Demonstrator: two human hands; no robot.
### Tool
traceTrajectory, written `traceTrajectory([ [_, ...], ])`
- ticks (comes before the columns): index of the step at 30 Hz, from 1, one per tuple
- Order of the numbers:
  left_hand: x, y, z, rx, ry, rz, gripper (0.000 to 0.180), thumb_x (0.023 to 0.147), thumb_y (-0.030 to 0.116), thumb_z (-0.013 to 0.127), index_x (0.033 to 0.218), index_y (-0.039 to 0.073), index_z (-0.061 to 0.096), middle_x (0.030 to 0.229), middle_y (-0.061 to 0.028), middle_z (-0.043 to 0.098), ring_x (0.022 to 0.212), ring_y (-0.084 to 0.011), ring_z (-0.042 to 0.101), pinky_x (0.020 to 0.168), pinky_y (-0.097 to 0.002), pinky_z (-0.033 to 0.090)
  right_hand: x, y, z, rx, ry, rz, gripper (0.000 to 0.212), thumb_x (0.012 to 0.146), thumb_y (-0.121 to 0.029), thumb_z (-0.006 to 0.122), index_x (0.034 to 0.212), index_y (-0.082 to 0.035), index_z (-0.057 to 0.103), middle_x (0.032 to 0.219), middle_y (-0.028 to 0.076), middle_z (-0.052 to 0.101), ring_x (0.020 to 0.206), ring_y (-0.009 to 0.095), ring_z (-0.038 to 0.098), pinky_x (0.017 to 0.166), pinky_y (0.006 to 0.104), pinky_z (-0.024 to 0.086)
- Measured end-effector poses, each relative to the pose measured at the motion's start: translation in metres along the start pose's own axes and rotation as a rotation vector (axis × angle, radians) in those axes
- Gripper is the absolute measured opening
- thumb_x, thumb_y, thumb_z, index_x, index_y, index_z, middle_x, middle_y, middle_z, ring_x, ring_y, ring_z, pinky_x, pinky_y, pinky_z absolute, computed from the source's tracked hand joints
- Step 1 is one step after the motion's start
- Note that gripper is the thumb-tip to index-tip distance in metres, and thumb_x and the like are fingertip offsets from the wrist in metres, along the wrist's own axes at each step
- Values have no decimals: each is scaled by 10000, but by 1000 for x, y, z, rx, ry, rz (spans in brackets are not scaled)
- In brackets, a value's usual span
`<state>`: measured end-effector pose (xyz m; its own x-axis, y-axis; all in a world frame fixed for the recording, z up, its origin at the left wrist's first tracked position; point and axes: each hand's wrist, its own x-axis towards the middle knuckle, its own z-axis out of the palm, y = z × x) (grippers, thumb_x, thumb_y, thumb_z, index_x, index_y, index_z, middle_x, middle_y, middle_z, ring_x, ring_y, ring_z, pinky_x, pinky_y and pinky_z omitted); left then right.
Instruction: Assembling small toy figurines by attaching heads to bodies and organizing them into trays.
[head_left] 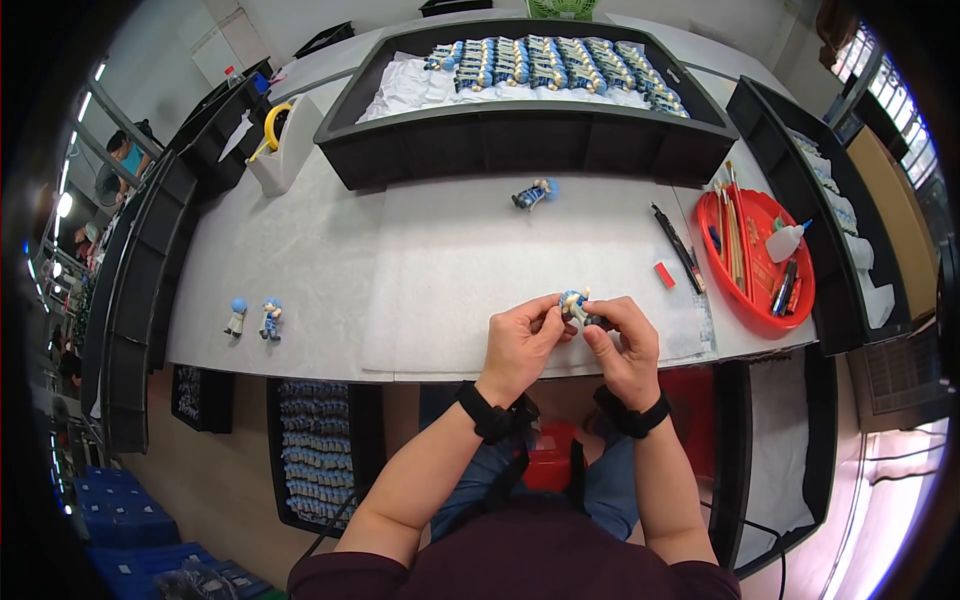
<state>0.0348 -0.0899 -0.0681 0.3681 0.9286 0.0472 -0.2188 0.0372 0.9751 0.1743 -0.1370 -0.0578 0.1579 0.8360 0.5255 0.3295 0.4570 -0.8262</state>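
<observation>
Between my fingertips, over the near edge of the white-covered table (450,270), is a small blue and white figurine (574,304). My left hand (522,342) pinches it from the left side. On the other side my right hand (626,350) grips its lower part with thumb and forefinger. The fingers hide some of the figurine. Farther off, another figurine (535,194) with a blue head lies on its side. Two more stand or lie at the left, a pale-bodied figurine (236,317) and a blue-clad figurine (270,320).
A black crate (520,145) with rows of figurines spans the back. At right are a red tray (707,240) of brushes and a bottle, a black pen (678,248) and a red block (664,275). A white holder (285,160) with yellow tape stands back left.
</observation>
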Motion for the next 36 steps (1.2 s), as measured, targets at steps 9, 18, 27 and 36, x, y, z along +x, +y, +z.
traceTrajectory([
  [9, -1, -1, 0, 7, -1, 9, 240, 893, 77, 473, 1057, -68, 569, 807, -85, 639, 717, -117, 625, 666, -230, 521, -2, 1, 0, 16, 2, 26, 228, 774, -113, 653, 980, -27, 605, 819, 72, 556, 682, 138, 512, 619, 236, 422],
  [18, 0, -2, 0, 8, 1, 27, 243, 892, 70, 468, 1066, -70, 564, 811, -91, 640, 720, -121, 625, 675, -232, 521, 0, 0, 0, 29, -3, 30, 223, 791, -125, 638, 986, -26, 598, 843, 75, 560, 699, 140, 515, 630, 238, 424],
  [27, 0, 0, -2, -45, 13, 62, 278, 897, 52, 448, 1144, -57, 514, 913, -102, 627, 788, -125, 612, 710, -234, 513, 0, -1, -2, 39, -51, 19, 252, 741, -64, 665, 985, -34, 611, 871, 80, 557, 752, 144, 536, 641, 243, 438],
  [36, 2, 13, -7, -231, -134, -30, 448, 885, 19, 447, 1309, -33, 310, 1030, -125, 586, 893, -121, 574, 756, -228, 488, 1, -1, 3, -111, -112, 5, 335, 645, 57, 675, 950, -80, 658, 940, 82, 536, 793, 182, 557, 630, 262, 457],
])
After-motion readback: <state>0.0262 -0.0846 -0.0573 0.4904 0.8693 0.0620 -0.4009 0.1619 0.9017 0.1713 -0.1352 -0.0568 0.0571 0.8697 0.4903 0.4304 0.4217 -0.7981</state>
